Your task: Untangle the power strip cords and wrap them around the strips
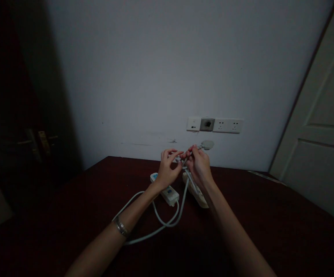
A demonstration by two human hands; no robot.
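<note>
My right hand (200, 163) is closed on a grey-white power cord (183, 198), just below its plug (207, 144), which sticks out past the fingertips. Close to it, my left hand (169, 167) curves its thumb and fingers around a bent part of the same cord. The cord crosses itself between the two hands, and the fingers partly hide the crossing. Under my left hand lies a white power strip (170, 195) with a blue switch. A second, cream-coloured power strip (199, 197) lies beneath my right hand, partly covered by the hand and cord.
A dark red table (97, 192) stands against a pale wall (143, 77). Wall sockets (227, 125) sit above the table's back edge. Loops of cord lie left of centre. A white door (322, 134) rises on the right; a dark door with a handle (44, 142) is on the left.
</note>
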